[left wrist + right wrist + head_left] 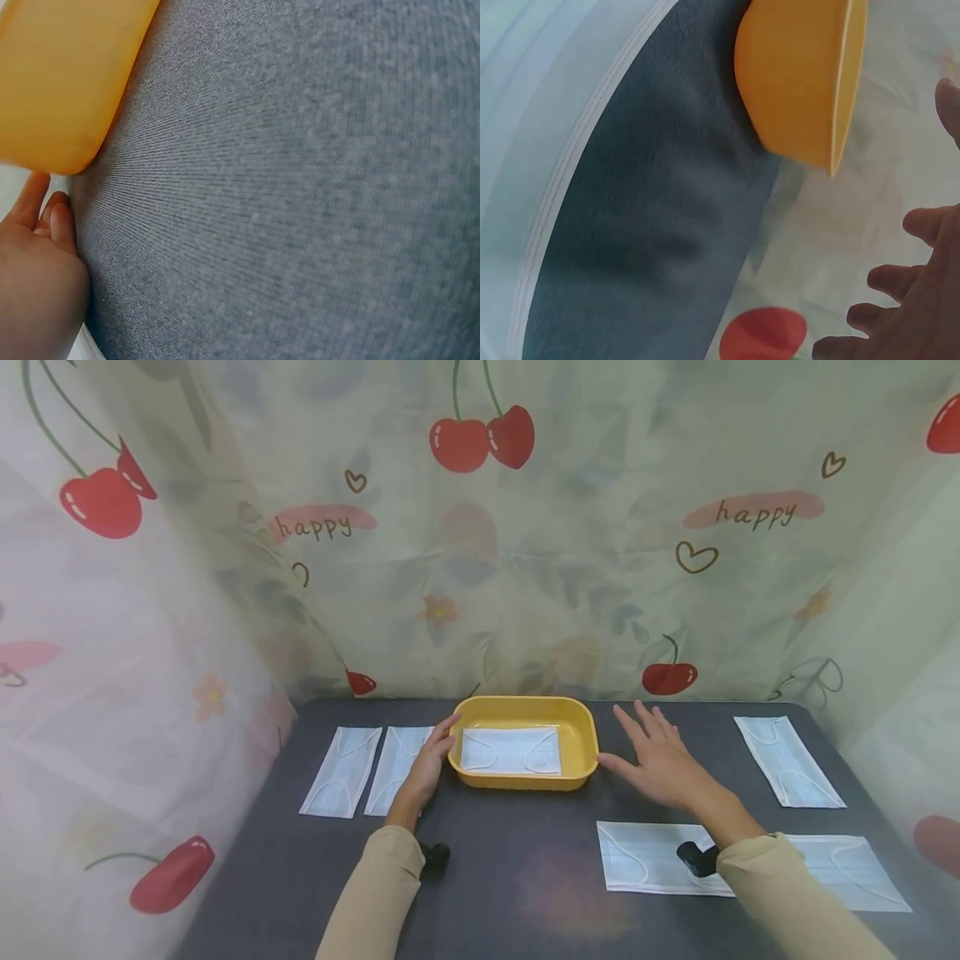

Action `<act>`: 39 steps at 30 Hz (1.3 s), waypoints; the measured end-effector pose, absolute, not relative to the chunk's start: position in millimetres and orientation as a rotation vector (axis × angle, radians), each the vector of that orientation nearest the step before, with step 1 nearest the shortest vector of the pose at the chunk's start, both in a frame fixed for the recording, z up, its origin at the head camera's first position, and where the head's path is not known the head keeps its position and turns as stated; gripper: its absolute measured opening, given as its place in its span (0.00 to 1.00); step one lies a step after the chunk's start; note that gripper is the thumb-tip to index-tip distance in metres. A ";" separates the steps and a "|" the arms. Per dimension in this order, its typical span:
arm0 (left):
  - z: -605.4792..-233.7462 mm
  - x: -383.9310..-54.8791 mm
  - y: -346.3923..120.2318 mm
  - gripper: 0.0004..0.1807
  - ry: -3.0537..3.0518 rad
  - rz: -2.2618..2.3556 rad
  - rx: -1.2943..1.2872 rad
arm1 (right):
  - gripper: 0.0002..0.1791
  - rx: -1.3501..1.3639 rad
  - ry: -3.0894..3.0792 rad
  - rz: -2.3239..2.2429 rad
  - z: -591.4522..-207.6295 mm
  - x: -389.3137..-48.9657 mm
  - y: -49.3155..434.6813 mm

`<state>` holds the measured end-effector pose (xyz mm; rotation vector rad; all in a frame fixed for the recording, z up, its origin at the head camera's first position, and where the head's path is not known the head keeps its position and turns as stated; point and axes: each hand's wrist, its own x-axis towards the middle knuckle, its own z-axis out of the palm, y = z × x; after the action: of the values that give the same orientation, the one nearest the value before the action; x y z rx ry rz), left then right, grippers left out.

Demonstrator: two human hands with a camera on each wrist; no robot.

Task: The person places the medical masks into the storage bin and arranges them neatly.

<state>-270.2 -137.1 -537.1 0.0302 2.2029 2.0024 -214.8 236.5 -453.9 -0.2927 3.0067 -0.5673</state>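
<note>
A yellow plastic tray (522, 782) stands at the back middle of the table, with a white face mask (512, 752) lying flat inside. My left hand (427, 768) is at the tray's left side, its extended fingers right at the rim and its thumb not visible. The left wrist view shows those fingers (31, 202) beside the tray's corner. My right hand (660, 764) hovers off the tray's right side, fingers spread and nothing in them; its thumb tip comes close to the rim. In the right wrist view the spread fingers (896, 283) are apart from the tray (791, 82).
Two face masks lie left of the tray, an outer one (341, 772) and one (390, 768) partly behind my left hand. Another mask (789, 762) lies far right. Under my right forearm are masks (637, 860) in a row. A cherry-printed curtain (570, 568) surrounds the dark table (495, 877).
</note>
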 end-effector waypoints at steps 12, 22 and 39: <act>-539.9 -271.0 -137.5 0.27 2.184 2.025 0.041 | 0.58 -0.250 2.961 -0.572 -458.0 -196.4 264.2; -541.0 -272.3 -139.4 0.27 2.188 2.026 0.042 | 0.60 -0.234 2.941 -0.600 -463.9 -186.0 278.9; -540.3 -272.5 -137.6 0.27 2.180 2.044 0.069 | 0.57 -0.243 2.915 -0.691 -482.5 -171.3 301.7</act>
<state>-272.5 -137.6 -540.3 0.0690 2.1802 2.0442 -171.3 301.7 -482.5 -0.2435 2.9152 -0.6911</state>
